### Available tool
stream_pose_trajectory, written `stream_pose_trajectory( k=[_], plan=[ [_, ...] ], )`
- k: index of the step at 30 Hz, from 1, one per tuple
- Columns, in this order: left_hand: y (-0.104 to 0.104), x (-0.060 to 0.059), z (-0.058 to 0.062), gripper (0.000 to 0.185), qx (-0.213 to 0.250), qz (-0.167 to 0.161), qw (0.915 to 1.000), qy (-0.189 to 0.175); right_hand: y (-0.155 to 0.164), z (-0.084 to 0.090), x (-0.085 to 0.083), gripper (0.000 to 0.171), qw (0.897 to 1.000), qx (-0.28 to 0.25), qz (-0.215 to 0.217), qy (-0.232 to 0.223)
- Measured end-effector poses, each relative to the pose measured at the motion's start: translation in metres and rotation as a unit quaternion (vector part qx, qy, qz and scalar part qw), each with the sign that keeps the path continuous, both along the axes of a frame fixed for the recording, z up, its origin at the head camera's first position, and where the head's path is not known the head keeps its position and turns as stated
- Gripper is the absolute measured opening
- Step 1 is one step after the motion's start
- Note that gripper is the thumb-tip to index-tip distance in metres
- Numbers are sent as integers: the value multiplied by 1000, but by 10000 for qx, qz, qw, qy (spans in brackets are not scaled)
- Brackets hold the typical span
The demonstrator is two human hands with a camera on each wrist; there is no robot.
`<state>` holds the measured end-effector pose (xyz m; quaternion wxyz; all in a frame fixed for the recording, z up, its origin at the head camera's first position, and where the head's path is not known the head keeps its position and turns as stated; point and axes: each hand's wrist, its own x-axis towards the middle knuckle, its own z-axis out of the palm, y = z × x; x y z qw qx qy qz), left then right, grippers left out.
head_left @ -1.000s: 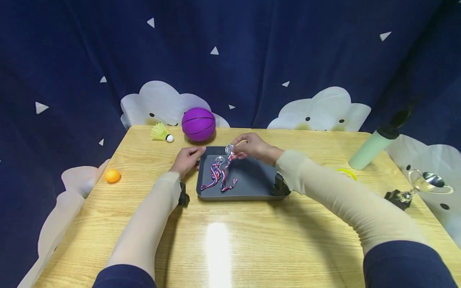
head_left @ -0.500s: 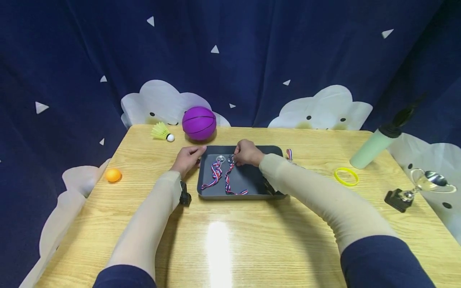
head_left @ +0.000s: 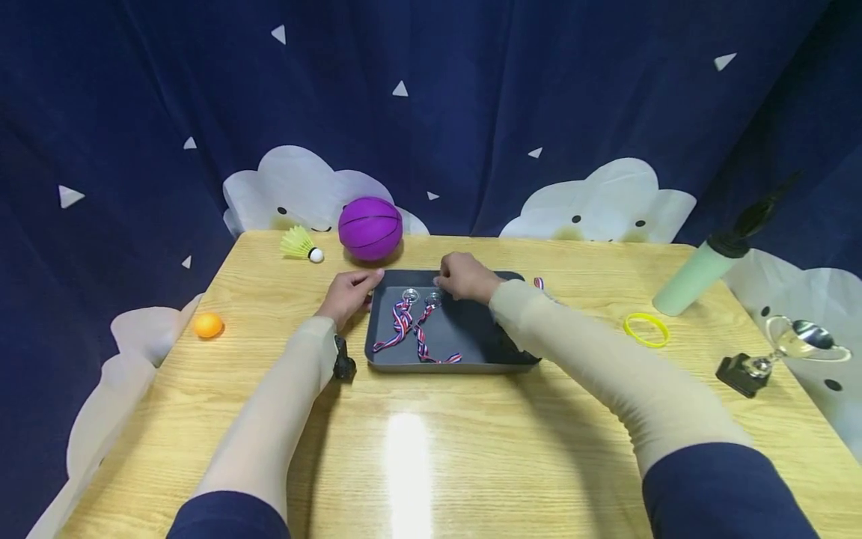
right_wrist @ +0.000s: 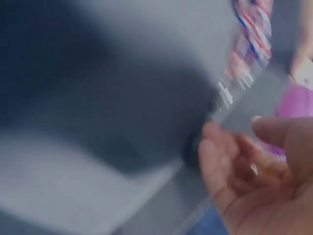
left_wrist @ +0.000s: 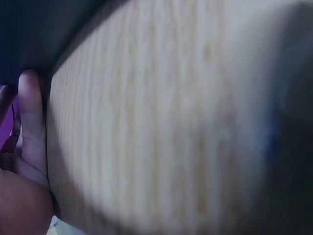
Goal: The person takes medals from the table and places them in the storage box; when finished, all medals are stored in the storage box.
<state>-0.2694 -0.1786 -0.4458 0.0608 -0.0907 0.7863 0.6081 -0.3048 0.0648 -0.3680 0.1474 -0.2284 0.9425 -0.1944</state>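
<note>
A dark grey tray [head_left: 468,329] lies on the wooden table, and my left hand [head_left: 346,296] pinches its far left corner. Inside, toward the tray's left, lie two silver medals: the left medal [head_left: 410,296] and the right medal [head_left: 432,300], each with a red, white and blue ribbon. My right hand [head_left: 468,277] hovers over the tray's far side, just right of the second medal. In the right wrist view its thumb and fingers [right_wrist: 215,166] are apart and hold nothing. A striped ribbon [head_left: 539,283] shows right of the tray, partly hidden by my right forearm.
Behind the tray sit a purple ball [head_left: 370,229] and a yellow shuttlecock [head_left: 300,244]. An orange ball [head_left: 208,325] is at the left. On the right are a yellow ring [head_left: 646,330], a green bottle [head_left: 700,277] and a trophy cup [head_left: 784,352].
My right hand has lowered the second medal into the tray, let go of it and moved slightly up and right. The left hand has stayed at the tray's corner.
</note>
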Motion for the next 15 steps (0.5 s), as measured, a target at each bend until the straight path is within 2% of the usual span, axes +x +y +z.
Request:
stream_pose_trajectory(
  k=[5,8,12,15],
  plan=[
    [-1,-1,2,47,-40,-30,10000,11,43,36,-19,18,9934,-1112,-136,-230],
    [-1,0,4,48,-24,-18,10000,-31,80,48,-31,18,9896,-1387,-300,-221],
    [0,2,4,47,20,25,10000,-81,133,51,-34,17,9920,-1089,-536,-337],
    [0,2,4,48,36,16,9999,-99,167,44,-29,16,9930,-619,-578,-821]
  ],
)
